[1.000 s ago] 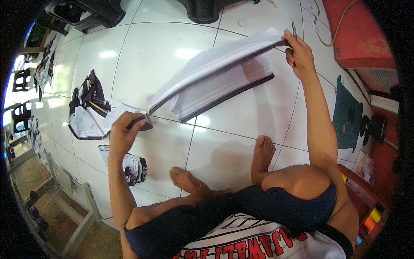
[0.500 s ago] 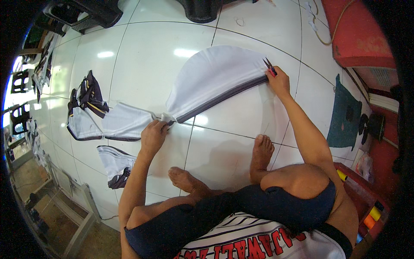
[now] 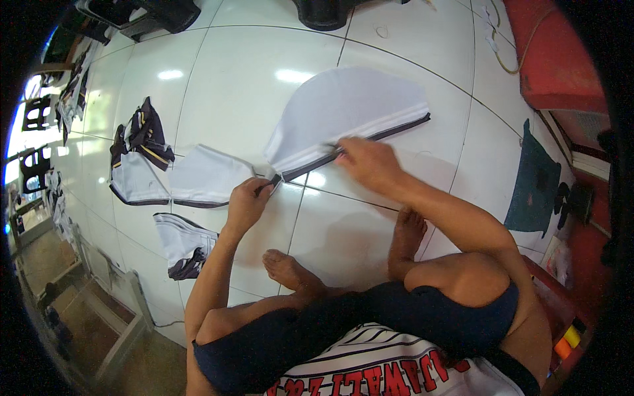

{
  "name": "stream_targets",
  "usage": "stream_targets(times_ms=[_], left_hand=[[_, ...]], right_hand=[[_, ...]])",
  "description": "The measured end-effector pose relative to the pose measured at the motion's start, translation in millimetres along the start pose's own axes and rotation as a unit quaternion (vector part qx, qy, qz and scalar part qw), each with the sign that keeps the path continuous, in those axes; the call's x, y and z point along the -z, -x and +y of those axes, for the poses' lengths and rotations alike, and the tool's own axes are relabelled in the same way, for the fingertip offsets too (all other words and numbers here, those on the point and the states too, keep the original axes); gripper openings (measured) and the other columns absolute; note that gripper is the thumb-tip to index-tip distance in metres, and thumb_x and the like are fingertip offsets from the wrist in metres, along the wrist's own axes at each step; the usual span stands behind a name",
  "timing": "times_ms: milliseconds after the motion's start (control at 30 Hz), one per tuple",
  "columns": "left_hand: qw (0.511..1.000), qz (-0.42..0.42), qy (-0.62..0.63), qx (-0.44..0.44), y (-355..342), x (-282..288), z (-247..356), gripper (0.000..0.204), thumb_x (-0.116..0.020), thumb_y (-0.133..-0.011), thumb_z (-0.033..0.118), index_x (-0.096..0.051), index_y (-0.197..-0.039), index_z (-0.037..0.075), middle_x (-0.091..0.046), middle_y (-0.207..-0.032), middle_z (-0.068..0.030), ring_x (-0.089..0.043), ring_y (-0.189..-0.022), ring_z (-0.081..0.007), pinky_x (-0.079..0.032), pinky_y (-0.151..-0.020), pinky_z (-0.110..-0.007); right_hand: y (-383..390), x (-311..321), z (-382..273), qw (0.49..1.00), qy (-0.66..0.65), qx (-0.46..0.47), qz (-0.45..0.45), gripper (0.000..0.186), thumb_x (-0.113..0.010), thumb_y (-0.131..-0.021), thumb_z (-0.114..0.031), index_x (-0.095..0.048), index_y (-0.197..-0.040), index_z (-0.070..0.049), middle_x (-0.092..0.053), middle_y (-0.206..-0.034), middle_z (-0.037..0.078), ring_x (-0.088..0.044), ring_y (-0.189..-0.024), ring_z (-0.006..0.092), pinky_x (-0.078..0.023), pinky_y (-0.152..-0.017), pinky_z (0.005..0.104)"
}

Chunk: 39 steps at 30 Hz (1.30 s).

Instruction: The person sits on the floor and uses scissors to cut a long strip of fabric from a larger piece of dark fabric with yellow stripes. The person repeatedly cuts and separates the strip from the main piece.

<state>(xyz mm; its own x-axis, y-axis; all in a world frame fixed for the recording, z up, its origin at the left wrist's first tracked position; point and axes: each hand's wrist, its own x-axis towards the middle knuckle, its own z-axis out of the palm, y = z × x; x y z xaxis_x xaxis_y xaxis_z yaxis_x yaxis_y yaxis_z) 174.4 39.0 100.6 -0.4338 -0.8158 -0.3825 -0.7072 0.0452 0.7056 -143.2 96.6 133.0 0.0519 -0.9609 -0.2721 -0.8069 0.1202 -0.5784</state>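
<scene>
A rounded white fabric panel (image 3: 350,105) with a dark hem lies spread on the tiled floor ahead of me. My left hand (image 3: 249,204) pinches the dark hem where this panel meets the neighbouring white piece (image 3: 210,173). Over the panel's hem, my right hand (image 3: 371,166) is closed around small thread snips (image 3: 330,150), which are smeared by motion. Farther left, the chain of pieces runs on to another white piece (image 3: 137,179) and a crumpled dark piece (image 3: 149,137) with yellow stripes. Beside my left forearm lies a small stack of white and dark pieces (image 3: 179,237).
My bare feet (image 3: 290,269) rest on the tiles. A dark green cloth (image 3: 531,188) lies at right, near a red structure (image 3: 558,53). Black stool legs (image 3: 323,14) stand at the far edge. Thread spools (image 3: 566,342) sit at lower right, and a metal frame (image 3: 135,310) at lower left.
My right hand has let go of the panel's far right end and moved left with the snips, close to my left hand. The left hand keeps its pinch.
</scene>
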Motion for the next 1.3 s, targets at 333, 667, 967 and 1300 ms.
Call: stream_targets(times_ms=[333,667,967,1300], left_hand=[[0.999,-0.01,0.006,-0.037,6.9,12.0,32.1,0.016,-0.07,-0.09,0.013,-0.074,-0.1,0.001,-0.067,-0.083,-0.0152,-0.064,-0.068,-0.0281,-0.049,-0.063,-0.037],[0.994,-0.042,0.018,-0.102,15.8,27.6,60.0,0.016,-0.074,-0.087,0.013,-0.074,-0.1,0.003,-0.071,-0.089,-0.0143,-0.068,-0.076,-0.0326,-0.053,-0.068,-0.04],[0.987,-0.127,-0.02,-0.097,40.2,84.7,89.3,0.023,-0.074,-0.09,0.025,-0.074,-0.101,0.004,-0.068,-0.073,-0.0145,-0.065,-0.062,-0.0271,-0.05,-0.059,-0.036],[0.994,0.088,-0.05,-0.033,10.3,120.7,21.4,0.016,-0.07,-0.088,0.003,-0.073,-0.103,0.0,-0.071,-0.093,-0.0126,-0.067,-0.079,-0.0247,-0.053,-0.071,-0.033]], right_hand=[[-16.8,-53.2,-63.9,0.983,0.085,0.142,-0.077,0.015,-0.058,-0.088,-0.009,-0.058,-0.101,-0.001,-0.066,-0.093,0.016,-0.07,-0.083,0.0375,-0.057,-0.07,0.0488],[-17.5,-30.9,-71.6,0.95,-0.286,0.067,-0.104,0.034,-0.07,-0.092,-0.032,-0.063,-0.105,-0.001,-0.07,-0.087,0.013,-0.069,-0.085,0.0235,-0.055,-0.075,0.043],[-4.3,118.9,-29.3,0.941,-0.305,-0.019,-0.147,0.022,-0.073,-0.092,-0.025,-0.067,-0.092,-0.004,-0.061,-0.073,0.002,-0.054,-0.067,0.0072,-0.046,-0.06,0.0255],[-47.4,181.5,78.8,0.866,-0.414,-0.145,0.24,0.026,-0.073,-0.092,-0.029,-0.067,-0.104,-0.007,-0.066,-0.078,-0.001,-0.032,-0.046,0.001,-0.024,-0.039,0.0212]])
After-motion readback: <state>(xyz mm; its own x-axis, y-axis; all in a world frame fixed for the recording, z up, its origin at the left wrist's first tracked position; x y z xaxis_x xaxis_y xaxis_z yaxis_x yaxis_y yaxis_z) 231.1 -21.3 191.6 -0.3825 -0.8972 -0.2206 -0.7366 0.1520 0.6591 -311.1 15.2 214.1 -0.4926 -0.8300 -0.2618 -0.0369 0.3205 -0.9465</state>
